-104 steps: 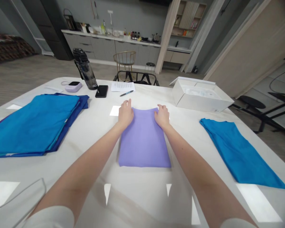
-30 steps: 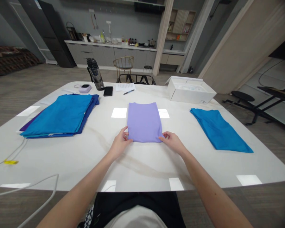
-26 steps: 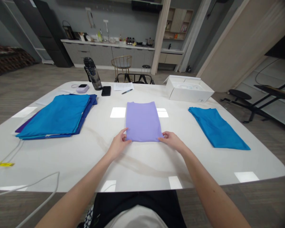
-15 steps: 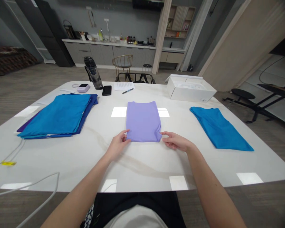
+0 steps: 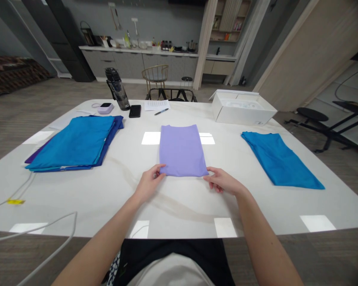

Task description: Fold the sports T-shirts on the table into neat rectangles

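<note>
A folded lavender cloth (image 5: 182, 151) lies flat in the middle of the white table (image 5: 179, 206), its near edge almost straight. My left hand (image 5: 149, 182) pinches its near left corner between thumb and fingers. At the near right corner, my right hand (image 5: 223, 181) has thumb and forefinger closed on the fabric, with the other fingers curled beneath. On the left lies a stack of folded cloths, a bright blue one (image 5: 74, 143) on top and darker blue and purple ones under it. Another folded blue cloth (image 5: 280, 159) rests on the right.
Along the far side are a dark bottle (image 5: 118, 90), a black phone (image 5: 135, 111), a lilac device (image 5: 105, 108), a paper (image 5: 156, 105), a pen (image 5: 161, 111) and an open white box (image 5: 241, 113). A white cable (image 5: 74, 222) crosses the near left edge.
The lavender cloth's near right corner, bunched before, is now pulled out to the right and smooth. My right hand has moved slightly right with it. The view has shifted a little.
</note>
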`<state>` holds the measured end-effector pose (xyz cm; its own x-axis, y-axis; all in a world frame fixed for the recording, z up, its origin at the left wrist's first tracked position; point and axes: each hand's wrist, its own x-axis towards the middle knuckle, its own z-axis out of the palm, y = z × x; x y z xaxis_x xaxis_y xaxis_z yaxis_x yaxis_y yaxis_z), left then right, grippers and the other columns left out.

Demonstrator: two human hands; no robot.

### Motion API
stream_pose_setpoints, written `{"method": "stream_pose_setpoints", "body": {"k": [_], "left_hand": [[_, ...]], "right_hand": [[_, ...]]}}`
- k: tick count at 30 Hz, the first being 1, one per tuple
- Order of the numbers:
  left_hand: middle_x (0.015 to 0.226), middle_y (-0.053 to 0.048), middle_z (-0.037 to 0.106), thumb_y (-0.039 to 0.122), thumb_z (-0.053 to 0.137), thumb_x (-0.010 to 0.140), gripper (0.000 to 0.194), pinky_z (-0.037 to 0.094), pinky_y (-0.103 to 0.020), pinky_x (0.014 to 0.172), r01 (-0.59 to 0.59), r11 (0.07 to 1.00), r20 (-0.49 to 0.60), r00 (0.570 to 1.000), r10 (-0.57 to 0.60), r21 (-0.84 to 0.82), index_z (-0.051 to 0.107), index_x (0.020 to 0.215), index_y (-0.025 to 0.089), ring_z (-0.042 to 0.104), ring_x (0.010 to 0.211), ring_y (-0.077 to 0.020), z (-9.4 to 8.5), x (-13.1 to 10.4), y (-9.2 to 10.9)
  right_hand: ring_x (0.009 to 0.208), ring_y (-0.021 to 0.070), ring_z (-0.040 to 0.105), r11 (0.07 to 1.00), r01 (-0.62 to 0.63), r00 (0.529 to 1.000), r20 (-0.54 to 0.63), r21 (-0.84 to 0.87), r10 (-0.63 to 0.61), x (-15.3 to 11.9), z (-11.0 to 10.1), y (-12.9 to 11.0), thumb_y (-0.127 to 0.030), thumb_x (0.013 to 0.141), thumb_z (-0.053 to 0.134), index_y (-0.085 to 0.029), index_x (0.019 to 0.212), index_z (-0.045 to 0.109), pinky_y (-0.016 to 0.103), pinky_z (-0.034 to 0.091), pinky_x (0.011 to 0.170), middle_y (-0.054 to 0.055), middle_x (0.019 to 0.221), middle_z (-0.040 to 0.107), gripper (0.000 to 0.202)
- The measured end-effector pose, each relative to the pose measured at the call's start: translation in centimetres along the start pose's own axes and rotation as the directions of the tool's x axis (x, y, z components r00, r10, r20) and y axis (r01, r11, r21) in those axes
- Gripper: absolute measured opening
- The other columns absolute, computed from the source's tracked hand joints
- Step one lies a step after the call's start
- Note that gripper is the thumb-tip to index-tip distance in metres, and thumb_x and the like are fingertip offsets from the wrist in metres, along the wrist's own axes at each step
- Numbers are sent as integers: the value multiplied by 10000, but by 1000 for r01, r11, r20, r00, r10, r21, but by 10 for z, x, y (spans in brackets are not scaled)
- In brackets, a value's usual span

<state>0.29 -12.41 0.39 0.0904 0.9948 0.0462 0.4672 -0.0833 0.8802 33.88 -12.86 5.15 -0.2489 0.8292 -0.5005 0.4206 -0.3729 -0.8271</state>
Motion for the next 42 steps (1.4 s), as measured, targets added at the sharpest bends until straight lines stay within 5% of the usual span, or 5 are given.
{"method": "stream_pose_setpoints", "body": {"k": [10, 22, 28, 33, 42], "left_hand": [[714, 51, 492, 473, 608, 884, 337, 400, -254, 694, 33, 999, -14, 999, -33, 12, 695, 1112, 240, 494, 674, -133, -9, 1, 1], [632, 61, 482, 274, 552, 820, 267, 381, -255, 625, 3, 970, 62, 998, -19, 243, 713, 1032, 254, 488, 598, -132, -10, -3, 6], [631, 46, 522, 392, 554, 901, 255, 375, -266, 634, -50, 950, 92, 995, 22, 309, 716, 1045, 258, 517, 617, -149, -13, -6, 11], [661, 63, 497, 467, 582, 904, 312, 389, -258, 640, -17, 970, 67, 998, 1, 243, 669, 1124, 264, 500, 608, -135, -12, -6, 4], [718, 39, 580, 256, 527, 912, 281, 387, -261, 667, -96, 920, 105, 993, 61, 381, 661, 1159, 246, 562, 665, -144, -5, -4, 3]], "right_hand": [[401, 72, 503, 999, -7, 1000, -24, 38, 8, 11, -2, 17, -663, 790, 702, -195, 748, 517, 192, 356, 387, 22, 632, 677, 505], [401, 94, 488, 969, -47, 990, -141, -243, 13, 7, 3, 11, -602, 850, 647, -194, 631, 531, 224, 331, 385, 11, 555, 607, 478], [395, 103, 466, 931, -14, 980, -190, -365, -59, 8, 5, 11, -677, 849, 604, -201, 562, 503, 248, 344, 422, 5, 497, 560, 565], [427, 103, 471, 946, 62, 990, -102, -319, -99, 10, 2, 15, -678, 821, 640, -197, 688, 574, 241, 337, 433, 2, 561, 611, 504], [390, 94, 423, 974, -6, 992, -127, -226, -23, 20, 1, 12, -601, 765, 715, -226, 609, 421, 229, 304, 390, -39, 473, 506, 501]]}}
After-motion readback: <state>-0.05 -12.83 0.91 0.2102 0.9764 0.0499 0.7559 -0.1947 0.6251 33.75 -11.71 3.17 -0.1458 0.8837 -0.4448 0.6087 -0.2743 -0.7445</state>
